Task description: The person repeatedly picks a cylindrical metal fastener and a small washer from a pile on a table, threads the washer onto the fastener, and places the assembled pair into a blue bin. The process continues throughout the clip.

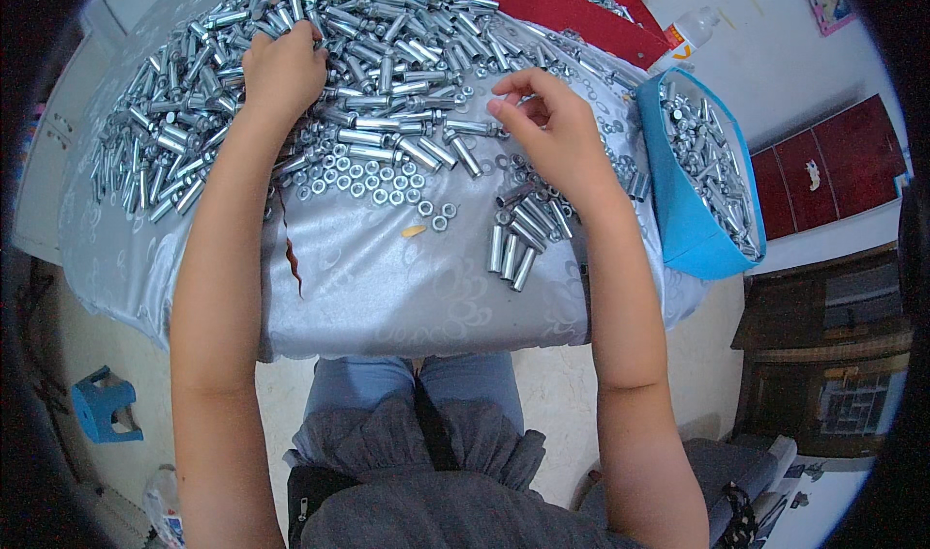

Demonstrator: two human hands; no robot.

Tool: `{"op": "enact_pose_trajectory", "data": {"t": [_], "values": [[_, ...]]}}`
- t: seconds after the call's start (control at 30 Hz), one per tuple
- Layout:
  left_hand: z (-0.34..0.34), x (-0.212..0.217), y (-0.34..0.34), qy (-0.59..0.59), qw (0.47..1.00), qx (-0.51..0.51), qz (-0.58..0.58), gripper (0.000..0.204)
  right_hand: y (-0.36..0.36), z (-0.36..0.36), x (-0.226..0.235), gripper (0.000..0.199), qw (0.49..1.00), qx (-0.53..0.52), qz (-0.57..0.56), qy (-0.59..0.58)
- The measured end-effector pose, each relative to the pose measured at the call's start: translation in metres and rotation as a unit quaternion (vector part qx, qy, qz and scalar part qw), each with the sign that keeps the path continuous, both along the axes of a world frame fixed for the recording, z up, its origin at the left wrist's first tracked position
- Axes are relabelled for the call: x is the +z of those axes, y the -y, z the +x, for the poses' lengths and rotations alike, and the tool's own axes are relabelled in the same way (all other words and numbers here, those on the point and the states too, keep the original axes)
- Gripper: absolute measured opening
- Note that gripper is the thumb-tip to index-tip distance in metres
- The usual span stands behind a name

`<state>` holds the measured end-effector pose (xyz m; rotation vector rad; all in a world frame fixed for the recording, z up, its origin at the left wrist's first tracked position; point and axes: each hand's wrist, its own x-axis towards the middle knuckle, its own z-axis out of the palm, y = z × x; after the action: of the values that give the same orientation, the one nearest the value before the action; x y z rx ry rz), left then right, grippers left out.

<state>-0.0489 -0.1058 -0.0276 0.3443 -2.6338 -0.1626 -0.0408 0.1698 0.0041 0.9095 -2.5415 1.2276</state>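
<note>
A big heap of shiny metal sleeve anchors (383, 70) covers the far part of the table. My left hand (284, 73) reaches into its left side, fingers curled down among the pieces. What those fingertips grip is hidden by the hand. Over the heap's right edge hovers my right hand (554, 128), its thumb and index finger bent but apart, with nothing visible between them. Loose hex nuts (373, 176) lie along the near edge of the heap. Below my right hand, a smaller cluster of metal sleeves (518, 244) rests on the cloth.
A blue fabric bin (693, 225) full of anchors stands at the right table edge. Behind it are a red box (581, 12) with more metal pieces and a white bottle (693, 31). The silvery tablecloth (417, 302) has a tear at left. A blue stool (105, 406) stands on the floor.
</note>
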Motion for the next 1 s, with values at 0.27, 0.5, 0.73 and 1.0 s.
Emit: {"op": "enact_pose_trajectory", "data": {"t": [0.27,0.5,0.73,1.0], "values": [[0.002,0.001,0.000,-0.020,1.000,-0.021,0.009,0.016,0.000,-0.002,-0.002,0.015,0.999,0.015,-0.041,0.014],[-0.002,-0.008,0.009,-0.019,0.998,-0.042,-0.052,0.018,0.001,-0.001,-0.003,0.015,0.998,0.050,-0.046,0.019],[0.004,-0.004,-0.002,-0.032,0.996,-0.023,-0.085,0.016,0.003,0.003,0.003,0.015,0.961,0.075,-0.131,0.230],[0.009,0.008,-0.007,-0.162,0.975,-0.005,-0.149,0.019,-0.003,0.004,0.010,0.030,0.926,0.098,-0.153,0.331]]}}
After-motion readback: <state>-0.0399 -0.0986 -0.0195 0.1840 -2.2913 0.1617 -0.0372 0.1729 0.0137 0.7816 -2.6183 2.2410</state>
